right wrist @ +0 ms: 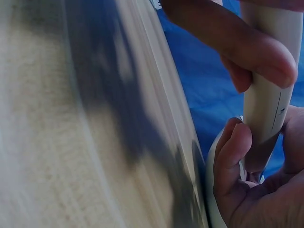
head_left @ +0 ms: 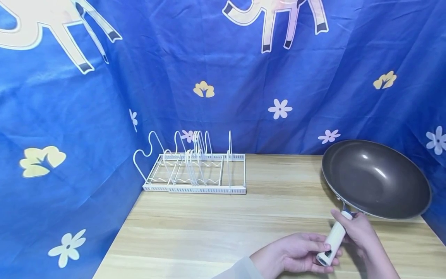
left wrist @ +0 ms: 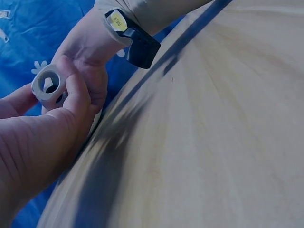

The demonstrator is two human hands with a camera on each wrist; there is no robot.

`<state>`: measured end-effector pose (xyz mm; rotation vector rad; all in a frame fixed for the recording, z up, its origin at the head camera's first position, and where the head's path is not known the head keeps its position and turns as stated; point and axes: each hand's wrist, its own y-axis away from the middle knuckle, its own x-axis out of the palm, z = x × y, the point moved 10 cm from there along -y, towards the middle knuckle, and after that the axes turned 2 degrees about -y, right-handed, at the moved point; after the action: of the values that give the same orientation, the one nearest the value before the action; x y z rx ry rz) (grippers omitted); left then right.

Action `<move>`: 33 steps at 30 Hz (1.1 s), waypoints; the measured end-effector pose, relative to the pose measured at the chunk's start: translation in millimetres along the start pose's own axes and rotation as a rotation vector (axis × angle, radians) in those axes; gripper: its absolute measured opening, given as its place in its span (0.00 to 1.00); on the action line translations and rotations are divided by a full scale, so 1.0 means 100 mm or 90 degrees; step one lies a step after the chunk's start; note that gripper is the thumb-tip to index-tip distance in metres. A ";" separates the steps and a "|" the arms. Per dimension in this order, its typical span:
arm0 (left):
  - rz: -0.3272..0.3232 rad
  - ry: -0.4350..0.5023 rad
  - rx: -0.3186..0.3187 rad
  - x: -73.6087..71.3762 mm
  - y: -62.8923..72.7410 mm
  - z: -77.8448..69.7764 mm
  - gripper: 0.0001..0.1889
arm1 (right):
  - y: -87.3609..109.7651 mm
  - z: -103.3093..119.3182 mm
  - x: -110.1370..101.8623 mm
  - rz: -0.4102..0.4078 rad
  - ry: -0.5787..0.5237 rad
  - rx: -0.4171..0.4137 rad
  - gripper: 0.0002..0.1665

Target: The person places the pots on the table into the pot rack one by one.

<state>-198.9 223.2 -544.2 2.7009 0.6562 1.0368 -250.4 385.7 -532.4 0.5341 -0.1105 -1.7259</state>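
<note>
A dark-coated frying pan [head_left: 378,180] with deep sloping sides is at the right, its inside facing up and toward me. Its pale handle [head_left: 336,238] points down toward the front. My right hand [head_left: 360,232] grips the handle close to the pan, with the thumb along its top. Around the handle's free end, my left hand [head_left: 299,252] holds with thumb and fingers. The left wrist view shows the handle's hollow end ring [left wrist: 49,85] between the fingers. Both hands appear on the handle [right wrist: 266,109] in the right wrist view too.
A white wire pan rack [head_left: 205,190] with upright looped dividers stands at the back left of the wood-grain table [head_left: 195,228]. Blue patterned cloth [head_left: 240,97] hangs behind the table and along both sides. A wrist camera [left wrist: 140,47] sits on the right wrist.
</note>
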 end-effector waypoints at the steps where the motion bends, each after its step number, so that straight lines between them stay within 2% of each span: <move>1: -0.001 0.003 0.000 -0.01 0.00 0.00 0.15 | 0.00 0.00 0.00 0.000 0.003 0.001 0.40; 8: -0.010 -0.010 0.021 -0.02 -0.01 -0.02 0.14 | 0.00 0.01 -0.02 -0.014 -0.014 0.003 0.36; 17: -0.021 -0.032 0.048 -0.01 0.00 -0.04 0.14 | 0.05 -0.01 -0.08 -0.040 0.017 0.005 0.45; 22: -0.021 -0.037 0.052 -0.02 0.01 -0.04 0.15 | 0.06 -0.01 -0.08 -0.043 0.010 0.002 0.46; 30: -0.053 -0.019 0.050 -0.03 0.11 -0.04 0.13 | 0.13 0.01 -0.02 -0.013 0.036 0.017 0.39; 33: -0.061 -0.015 0.054 -0.02 0.14 -0.04 0.13 | 0.16 0.04 -0.01 -0.020 0.039 0.011 0.37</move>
<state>-198.8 209.9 -538.0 2.7185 0.8337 0.9734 -237.3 381.6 -522.8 0.6038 -0.0749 -1.7392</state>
